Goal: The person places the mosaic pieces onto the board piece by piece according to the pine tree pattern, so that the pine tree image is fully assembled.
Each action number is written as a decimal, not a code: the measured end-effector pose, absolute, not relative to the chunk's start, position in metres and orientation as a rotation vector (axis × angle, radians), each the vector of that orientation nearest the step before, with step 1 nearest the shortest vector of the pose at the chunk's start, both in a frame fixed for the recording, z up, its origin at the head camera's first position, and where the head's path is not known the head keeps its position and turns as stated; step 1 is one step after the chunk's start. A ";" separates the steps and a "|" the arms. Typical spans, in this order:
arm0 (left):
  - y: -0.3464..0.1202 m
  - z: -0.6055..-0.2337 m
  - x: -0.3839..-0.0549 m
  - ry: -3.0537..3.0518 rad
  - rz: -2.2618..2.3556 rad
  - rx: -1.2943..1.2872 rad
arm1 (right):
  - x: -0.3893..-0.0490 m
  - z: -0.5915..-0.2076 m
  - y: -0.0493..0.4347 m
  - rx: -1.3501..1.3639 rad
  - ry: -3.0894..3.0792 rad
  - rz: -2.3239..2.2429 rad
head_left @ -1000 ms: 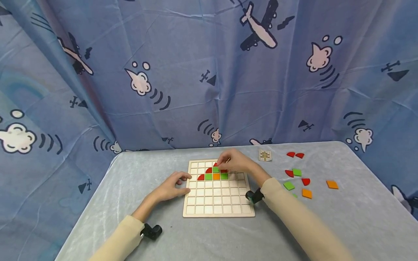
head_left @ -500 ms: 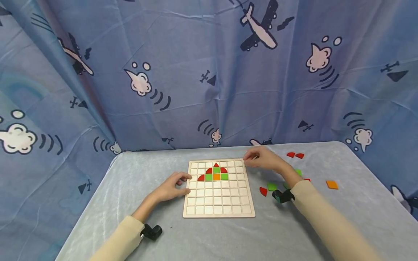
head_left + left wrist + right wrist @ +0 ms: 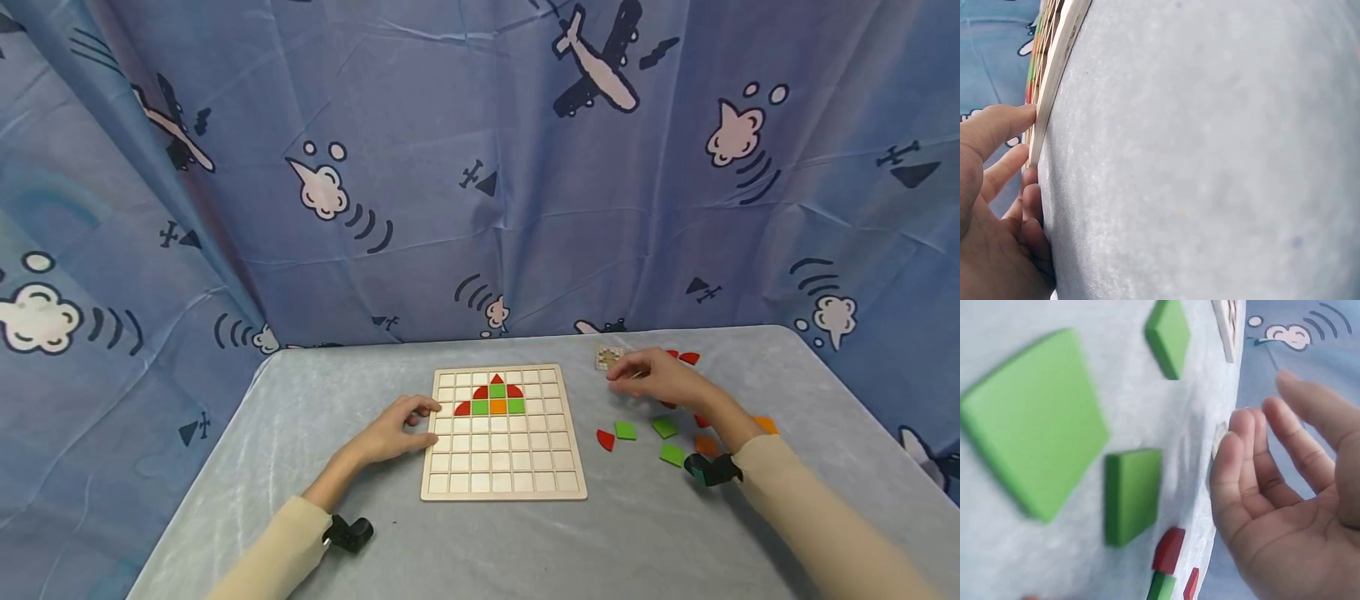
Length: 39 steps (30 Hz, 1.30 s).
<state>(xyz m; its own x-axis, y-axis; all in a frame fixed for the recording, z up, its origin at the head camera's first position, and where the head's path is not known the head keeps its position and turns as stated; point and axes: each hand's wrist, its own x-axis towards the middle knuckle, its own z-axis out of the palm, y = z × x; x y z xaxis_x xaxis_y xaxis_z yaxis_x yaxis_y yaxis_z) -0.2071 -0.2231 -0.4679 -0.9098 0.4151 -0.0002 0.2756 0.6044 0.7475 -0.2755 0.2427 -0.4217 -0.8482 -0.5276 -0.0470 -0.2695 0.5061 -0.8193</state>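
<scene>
My left hand (image 3: pixel 390 429) rests at the left edge of a wooden grid board (image 3: pixel 498 467), thumb and fingertips touching its rim. On the board sit a red triangle (image 3: pixel 497 379), several green squares (image 3: pixel 480 407), an orange square (image 3: pixel 498 407) and red quarter-circle tiles (image 3: pixel 462 408). Over the table right of the board hovers my right hand (image 3: pixel 656 375), fingers loosely bent with nothing between them. A small patterned card (image 3: pixel 608 357) lies just beyond its fingertips. The right wrist view shows loose green tiles (image 3: pixel 1035 425) beside this hand and its bare palm.
Right of the board lie a red quarter-circle tile (image 3: pixel 606 440), loose green squares (image 3: pixel 626 430) and orange squares (image 3: pixel 765 425). More red tiles (image 3: pixel 689 358) lie near the back, some partly hidden by the right arm. A blue patterned curtain (image 3: pixel 420 208) hangs behind the table.
My right hand has left the board and moved right to above the loose tiles. A red quarter circle beside the upper green square is now uncovered. The left hand has stayed put.
</scene>
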 end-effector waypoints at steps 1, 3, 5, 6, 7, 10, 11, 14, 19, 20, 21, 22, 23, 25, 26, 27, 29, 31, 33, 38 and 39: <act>-0.223 -0.467 -0.207 2.657 1.195 0.584 | -0.274 -0.422 0.243 -0.667 2.454 -1.271; -0.223 -0.466 -0.206 2.661 1.202 0.605 | -0.270 -0.423 0.244 -0.665 2.442 -1.290; -0.223 -0.466 -0.205 2.664 1.211 0.622 | -0.267 -0.425 0.243 -0.666 2.436 -1.314; -0.223 -0.465 -0.205 2.668 1.212 0.624 | -0.264 -0.425 0.242 -0.665 2.431 -1.329; -0.222 -0.465 -0.205 2.669 1.211 0.617 | -0.262 -0.425 0.241 -0.660 2.428 -1.341; -0.221 -0.465 -0.205 2.669 1.210 0.602 | -0.256 -0.427 0.240 -0.688 2.421 -1.342; -0.221 -0.465 -0.205 2.666 1.209 0.596 | -0.253 -0.427 0.240 -0.703 2.414 -1.336; -0.221 -0.464 -0.205 2.665 1.214 0.599 | -0.246 -0.429 0.239 -0.772 2.401 -1.302; -0.222 -0.463 -0.205 2.672 1.212 0.608 | -0.235 -0.432 0.232 -0.821 2.417 -1.299; -0.222 -0.464 -0.205 2.671 1.211 0.609 | -0.233 -0.433 0.231 -0.817 2.429 -1.293; -0.222 -0.464 -0.205 2.671 1.210 0.611 | -0.231 -0.434 0.230 -0.819 2.445 -1.280; -0.223 -0.464 -0.205 2.670 1.212 0.614 | -0.229 -0.435 0.228 -0.816 2.461 -1.267; -0.223 -0.464 -0.205 2.667 1.214 0.616 | -0.228 -0.436 0.227 -0.808 2.474 -1.252; -0.223 -0.464 -0.205 2.668 1.213 0.611 | -0.225 -0.437 0.225 -0.805 2.499 -1.223; -0.223 -0.464 -0.205 2.670 1.212 0.605 | -0.224 -0.438 0.224 -0.796 2.511 -1.208; -0.222 -0.464 -0.205 2.670 1.211 0.599 | -0.223 -0.439 0.223 -0.799 2.523 -1.197; -0.222 -0.463 -0.205 2.674 1.206 0.596 | -0.223 -0.441 0.222 -0.798 2.538 -1.178; -0.221 -0.463 -0.205 2.676 1.200 0.591 | -0.223 -0.444 0.222 -0.813 2.545 -1.168; -0.221 -0.463 -0.205 2.675 1.200 0.592 | -0.223 -0.445 0.221 -0.824 2.542 -1.166; -0.221 -0.463 -0.204 2.672 1.211 0.600 | -0.224 -0.448 0.220 -0.852 2.529 -1.166; -0.221 -0.463 -0.204 2.669 1.214 0.603 | -0.224 -0.448 0.220 -0.853 2.532 -1.160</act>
